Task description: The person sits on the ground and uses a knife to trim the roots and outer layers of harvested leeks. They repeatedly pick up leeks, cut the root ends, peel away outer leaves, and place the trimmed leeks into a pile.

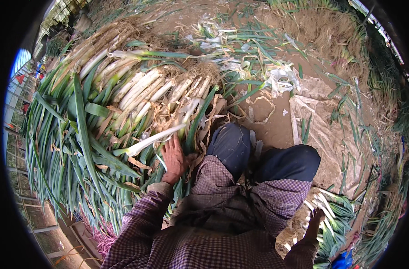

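Note:
My left hand [174,160] lies with spread fingers on the near edge of a large pile of long green onions [130,101], beside a loose white onion stalk [154,140]. The pile's roots point away from me and its green leaves hang to the left. Over at the lower right, my right hand [317,217] reaches down to a smaller heap of peeled green onions [328,212], touching or just above the white stalks. Its fingers are small and dark in the picture, so whether they grip a stalk cannot be told.
Stripped leaves and pale skins [278,79] litter the dirt floor ahead. A dusty sheet [325,127] lies on the right. More onions with dense roots [342,33] are stacked at the upper right. Pink twine [98,237] lies at lower left, and a blue item [343,260] at lower right.

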`<state>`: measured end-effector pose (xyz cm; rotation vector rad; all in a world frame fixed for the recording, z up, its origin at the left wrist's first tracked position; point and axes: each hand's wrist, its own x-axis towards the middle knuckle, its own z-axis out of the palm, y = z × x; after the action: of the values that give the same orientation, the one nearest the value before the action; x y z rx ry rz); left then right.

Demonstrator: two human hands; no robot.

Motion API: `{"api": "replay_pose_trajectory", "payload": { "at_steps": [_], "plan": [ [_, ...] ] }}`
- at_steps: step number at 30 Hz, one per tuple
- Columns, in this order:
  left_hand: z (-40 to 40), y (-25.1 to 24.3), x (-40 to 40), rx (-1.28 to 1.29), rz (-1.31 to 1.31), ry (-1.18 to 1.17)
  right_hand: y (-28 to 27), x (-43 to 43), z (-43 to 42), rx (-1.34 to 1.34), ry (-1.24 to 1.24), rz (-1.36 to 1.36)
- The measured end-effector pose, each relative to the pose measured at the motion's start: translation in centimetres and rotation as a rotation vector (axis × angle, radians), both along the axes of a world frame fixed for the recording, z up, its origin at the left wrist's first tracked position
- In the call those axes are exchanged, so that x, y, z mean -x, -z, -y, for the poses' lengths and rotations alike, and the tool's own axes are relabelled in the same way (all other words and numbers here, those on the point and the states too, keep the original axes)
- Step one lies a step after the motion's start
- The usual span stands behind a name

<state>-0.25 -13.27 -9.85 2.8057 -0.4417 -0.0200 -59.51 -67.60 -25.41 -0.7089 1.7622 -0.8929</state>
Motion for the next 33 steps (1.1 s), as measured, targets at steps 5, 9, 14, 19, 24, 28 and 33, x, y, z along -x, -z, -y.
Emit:
{"api": "replay_pose_trajectory", "payload": {
  "at_steps": [5,9,14,19,24,28,33],
  "plan": [
    [0.7,4.3,2.9,-0.283,0.161,0.305,-21.0,-21.9,-7.1,0.740,-0.592,-0.014],
    [2.7,3.0,3.2,-0.236,0.093,0.305,-30.0,-34.4,-20.0,0.764,-1.061,0.185],
    [2.5,3.5,1.5,-0.134,0.058,0.302,-18.9,-39.8,-28.6,0.274,-1.334,0.149],
    [0.9,3.1,1.7,-0.003,0.069,0.265,-3.4,-40.7,-29.1,-0.097,-0.941,0.067],
    [1.0,2.9,1.9,0.105,-0.025,0.286,1.2,-41.3,-28.2,0.038,-1.127,-0.342],
    [0.3,3.6,0.0,0.363,-0.071,0.203,5.9,-41.0,-28.4,-0.317,-0.649,-0.141],
    [0.5,-2.5,-5.3,0.860,-0.629,0.004,4.4,-41.7,-27.0,-0.434,-0.600,0.151]
  ]
}}
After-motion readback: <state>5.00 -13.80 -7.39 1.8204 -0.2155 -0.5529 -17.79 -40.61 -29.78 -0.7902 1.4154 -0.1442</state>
